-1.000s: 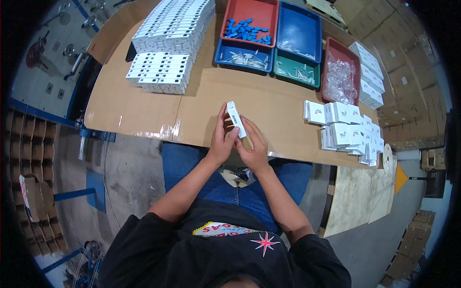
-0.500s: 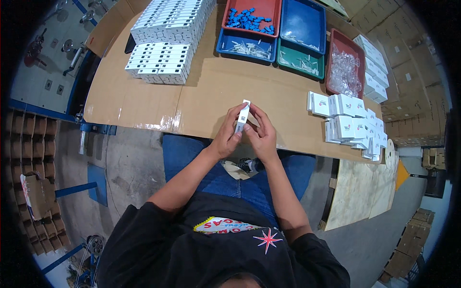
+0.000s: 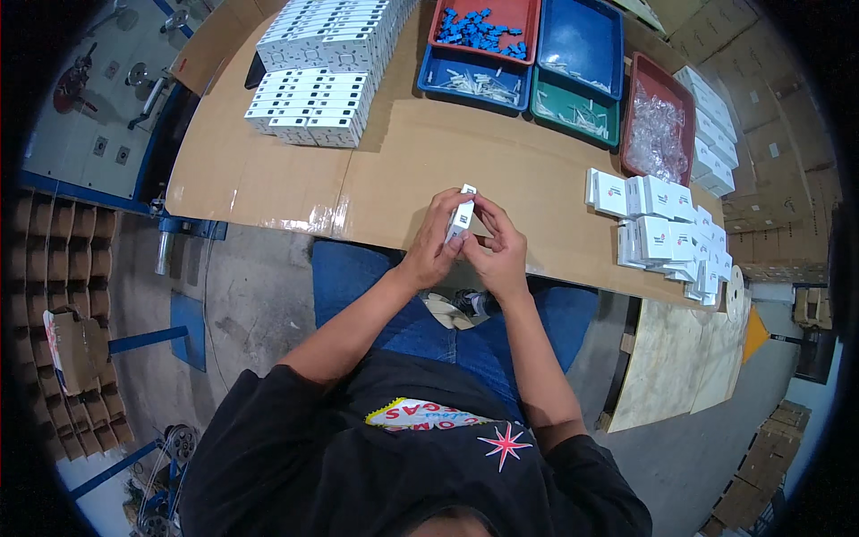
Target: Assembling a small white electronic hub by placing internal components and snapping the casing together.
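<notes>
The left hand (image 3: 431, 246) and right hand (image 3: 503, 258) both grip a narrow white box (image 3: 462, 218) near the table (image 3: 259, 183) edge; stacked cartons (image 3: 329, 54) stand far left.

Here, between the fingers, the small white box (image 3: 462, 217) shows only a narrow strip; the left hand (image 3: 431, 242) and right hand (image 3: 503, 251) cover its sides, and the marks on it are too small to read. Up ahead and left of the fingertips, the big box stack (image 3: 331, 54) runs out of the top edge, with a dark object (image 3: 256, 72) half lost behind it. Straight beyond the fingers, the red tray (image 3: 517, 20) is cut off too. Nearer, the white pieces (image 3: 483, 88) are too tiny to identify. Off right, the clear plastic pieces (image 3: 658, 139) blur together.
</notes>
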Action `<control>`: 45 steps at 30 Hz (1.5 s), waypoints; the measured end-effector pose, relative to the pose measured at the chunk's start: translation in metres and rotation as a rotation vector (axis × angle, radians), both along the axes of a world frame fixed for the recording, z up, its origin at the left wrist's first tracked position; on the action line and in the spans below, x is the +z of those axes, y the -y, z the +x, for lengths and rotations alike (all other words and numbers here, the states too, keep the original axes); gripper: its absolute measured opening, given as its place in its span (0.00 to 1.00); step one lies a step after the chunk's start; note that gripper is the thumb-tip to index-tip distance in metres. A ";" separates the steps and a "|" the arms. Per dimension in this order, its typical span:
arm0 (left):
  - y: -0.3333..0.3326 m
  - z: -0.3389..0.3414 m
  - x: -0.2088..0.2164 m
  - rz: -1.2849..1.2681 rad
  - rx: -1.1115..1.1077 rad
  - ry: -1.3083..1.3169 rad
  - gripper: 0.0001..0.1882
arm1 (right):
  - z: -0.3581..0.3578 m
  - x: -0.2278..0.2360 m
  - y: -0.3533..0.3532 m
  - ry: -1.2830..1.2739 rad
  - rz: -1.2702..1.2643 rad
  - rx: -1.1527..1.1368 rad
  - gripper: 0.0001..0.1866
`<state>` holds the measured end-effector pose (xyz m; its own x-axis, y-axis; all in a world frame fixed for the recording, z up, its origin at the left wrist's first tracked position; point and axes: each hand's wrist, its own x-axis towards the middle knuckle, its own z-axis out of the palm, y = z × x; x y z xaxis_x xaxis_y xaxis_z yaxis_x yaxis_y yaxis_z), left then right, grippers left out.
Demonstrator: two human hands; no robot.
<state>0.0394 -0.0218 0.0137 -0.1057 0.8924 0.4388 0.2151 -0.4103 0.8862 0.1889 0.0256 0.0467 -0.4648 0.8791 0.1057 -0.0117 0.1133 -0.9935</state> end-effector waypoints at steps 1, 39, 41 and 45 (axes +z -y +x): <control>-0.002 0.001 -0.002 0.006 0.027 -0.026 0.32 | -0.001 -0.002 0.000 -0.030 -0.032 -0.003 0.32; -0.003 -0.007 -0.001 0.067 0.338 0.031 0.47 | -0.014 0.029 0.020 0.196 0.215 0.134 0.34; -0.002 -0.003 0.007 0.046 0.367 0.055 0.47 | -0.011 0.016 0.017 0.097 -0.004 0.051 0.34; 0.002 -0.002 0.014 0.111 0.277 -0.001 0.40 | -0.009 0.027 0.008 -0.030 -0.508 0.075 0.33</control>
<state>0.0379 -0.0238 0.0275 -0.3378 0.7765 0.5319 0.3331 -0.4299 0.8392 0.1795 0.0173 0.0741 -0.5320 0.7872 -0.3119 -0.0305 -0.3859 -0.9221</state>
